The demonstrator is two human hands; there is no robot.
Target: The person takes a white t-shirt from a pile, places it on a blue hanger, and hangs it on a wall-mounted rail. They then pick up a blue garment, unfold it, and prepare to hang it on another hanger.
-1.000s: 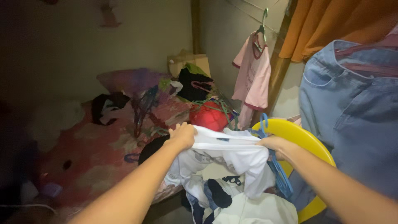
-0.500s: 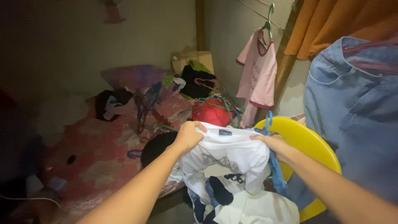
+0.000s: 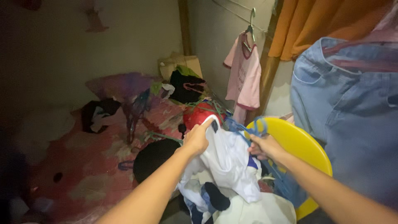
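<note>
Left hand point(image 3: 197, 139) pinched top edge of white garment point(image 3: 230, 164), fingers shut on cloth; right hand point(image 3: 265, 147) at 3 o'clock of it, curled round blue hanger point(image 3: 253, 126) w/ fabric. Garment hung between both hands, above heap of clothes at 6 o'clock. Yellow basin point(image 3: 306, 145) at 3 o'clock, contents hidden by arm. Counted: 1 pink shirt point(image 3: 244, 79) on hanger at 12, 1 pair jeans point(image 3: 348, 112) at 2, 1 red ball-like thing point(image 3: 199, 116). Open room only at 9, over patterned mat point(image 3: 83, 166).
</note>
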